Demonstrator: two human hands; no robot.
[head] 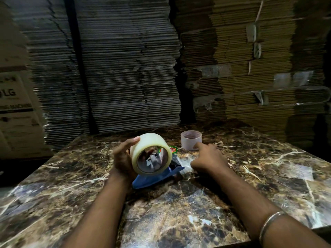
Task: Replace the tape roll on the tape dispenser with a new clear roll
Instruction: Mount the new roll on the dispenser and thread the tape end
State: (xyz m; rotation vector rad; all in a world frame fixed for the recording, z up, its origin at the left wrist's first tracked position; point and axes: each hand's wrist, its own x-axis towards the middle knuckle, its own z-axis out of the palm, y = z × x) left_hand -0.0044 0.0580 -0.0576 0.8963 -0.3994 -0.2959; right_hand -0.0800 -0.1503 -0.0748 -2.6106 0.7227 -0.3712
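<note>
My left hand (123, 158) grips a full roll of clear tape (149, 153), held above the table with its hollow core facing me. Right under the roll lies the blue tape dispenser (154, 178) on the marble table (179, 212); much of it is hidden by the roll. An empty pale tape core (190, 142) stands upright farther back. My right hand (208, 160) rests over the table to the right of the dispenser, with the index finger stretched out and touching the base of the empty core. It holds nothing.
Tall stacks of flattened cardboard (125, 68) rise right behind the table's far edge. A printed white carton (16, 113) stands at the left. A small red and green label (172, 149) shows just behind the roll. A metal bangle (270, 224) circles my right wrist.
</note>
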